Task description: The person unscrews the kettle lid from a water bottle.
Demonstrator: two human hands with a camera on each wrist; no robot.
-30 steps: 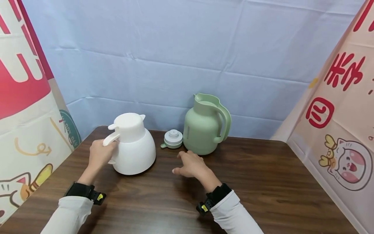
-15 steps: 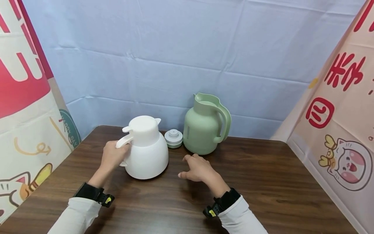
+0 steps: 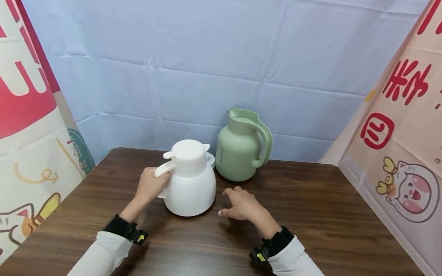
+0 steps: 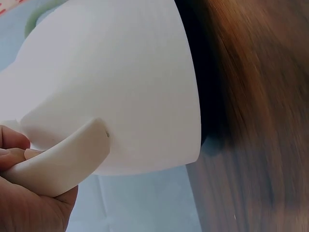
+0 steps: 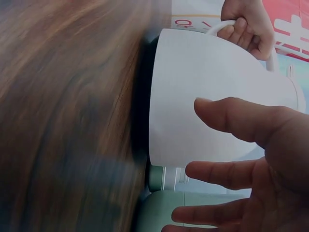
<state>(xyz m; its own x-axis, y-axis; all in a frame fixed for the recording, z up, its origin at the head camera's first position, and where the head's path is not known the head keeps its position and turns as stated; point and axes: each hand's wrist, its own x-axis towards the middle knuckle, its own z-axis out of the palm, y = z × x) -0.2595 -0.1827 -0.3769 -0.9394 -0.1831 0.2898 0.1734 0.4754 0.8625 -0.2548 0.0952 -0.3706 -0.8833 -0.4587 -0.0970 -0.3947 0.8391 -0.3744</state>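
A white thermos jug [image 3: 190,191] with a lid and a small spout stands upright at the middle of the table in the head view. My left hand [image 3: 150,186] grips its handle [image 4: 72,157], fingers curled round it. To the jug's right, my right hand [image 3: 243,206] hovers over the table with fingers spread, holding nothing. In the right wrist view its thumb and fingers [image 5: 222,174] overlap the white jug. Behind stands a green thermos jug [image 3: 238,151], its top without a lid and its handle to the right. Between the jugs a grey-white stopper [image 3: 210,159] is mostly hidden.
The dark wooden table [image 3: 310,214] ends at a pale blue cloth backdrop [image 3: 207,69] just behind the green jug. Printed cloths hang on both sides, the right one [image 3: 407,153] bearing red characters and a cartoon cat.
My left hand has moved the white jug to the right and slightly nearer, so it now covers most of the stopper. My right hand has shifted right and nearer. The green jug stays put.
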